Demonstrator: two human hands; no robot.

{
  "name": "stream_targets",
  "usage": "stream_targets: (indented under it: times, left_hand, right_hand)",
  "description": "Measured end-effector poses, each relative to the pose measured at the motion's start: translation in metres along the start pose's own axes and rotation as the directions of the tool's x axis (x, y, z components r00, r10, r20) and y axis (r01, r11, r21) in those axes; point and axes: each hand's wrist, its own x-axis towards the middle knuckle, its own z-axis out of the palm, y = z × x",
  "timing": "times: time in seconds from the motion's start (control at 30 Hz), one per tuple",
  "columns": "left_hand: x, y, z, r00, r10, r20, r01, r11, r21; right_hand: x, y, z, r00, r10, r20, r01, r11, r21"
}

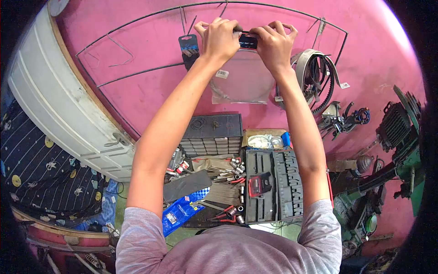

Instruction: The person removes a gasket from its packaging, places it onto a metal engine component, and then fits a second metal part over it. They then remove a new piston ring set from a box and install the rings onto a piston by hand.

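Note:
A clear plastic bag with a black header card [242, 75] hangs flat against the pink wall, a coiled cable showing inside it. My left hand [220, 39] pinches the header's left end, fingers closed. The right end is gripped by my right hand [275, 44], its fingers bent over the top edge. Both arms reach up to just below the curved metal wall rack [173, 11]. Beside my left hand hangs a small dark blister card [189, 49]. Belts [315, 75] hang to the right, below my right hand.
Below stand a small drawer cabinet [212, 132], an open black tool case [285, 182] with a red-and-black pack [260, 185], and a blue package [180, 214]. Sockets and rods [223, 194] lie between them. A white door [68, 100] is left; green machinery [406, 160] stands right.

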Motion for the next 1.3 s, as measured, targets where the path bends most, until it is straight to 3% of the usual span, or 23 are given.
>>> stream_targets:
  times: [0.23,0.37,0.57,0.67,0.73,0.8,0.87,0.97,1.07,1.3]
  left_hand:
    - [-0.017,-0.006,0.01,0.999,-0.022,0.041,0.021,1.0,0.016]
    - [-0.019,-0.009,0.018,1.0,-0.02,-0.014,0.019,0.998,-0.053]
    - [-0.023,-0.029,0.021,0.999,-0.02,0.027,0.018,0.999,0.042]
    - [-0.027,-0.033,0.017,0.996,-0.025,0.09,0.019,0.997,0.074]
    - [-0.028,-0.034,0.018,1.0,-0.004,0.022,0.004,1.0,0.02]
    - [-0.032,-0.031,0.018,1.0,-0.002,-0.013,0.002,1.0,-0.013]
    - [-0.034,-0.023,0.018,0.999,0.005,-0.049,-0.007,0.999,-0.052]
    - [-0.035,-0.016,0.02,0.995,-0.027,-0.093,0.023,0.998,-0.05]
    - [-0.034,-0.015,0.023,0.994,-0.016,-0.104,0.015,1.0,-0.011]
    - [-0.023,-0.005,0.028,0.989,0.068,-0.133,-0.077,0.995,-0.063]
  right_hand:
    - [0.018,-0.013,-0.019,0.987,0.099,-0.125,-0.075,0.98,0.186]
    - [0.024,-0.031,-0.023,0.991,0.121,-0.053,-0.106,0.969,0.222]
    - [0.016,-0.033,-0.021,0.988,0.118,0.099,-0.145,0.932,0.332]
    - [0.005,-0.02,-0.013,0.977,0.166,0.132,-0.201,0.924,0.325]
    - [-0.002,-0.012,-0.003,0.961,0.177,0.211,-0.188,0.982,0.032]
    - [-0.008,-0.007,0.004,0.942,0.177,0.285,-0.188,0.982,0.012]
    - [-0.009,-0.005,0.007,0.864,0.23,0.448,-0.252,0.968,-0.012]
    - [-0.014,-0.002,0.017,0.894,0.224,0.388,-0.242,0.97,-0.004]
    - [-0.011,-0.005,0.016,0.866,0.276,0.416,-0.286,0.957,-0.039]
    - [-0.014,0.004,0.004,0.865,0.343,0.365,-0.359,0.933,-0.026]
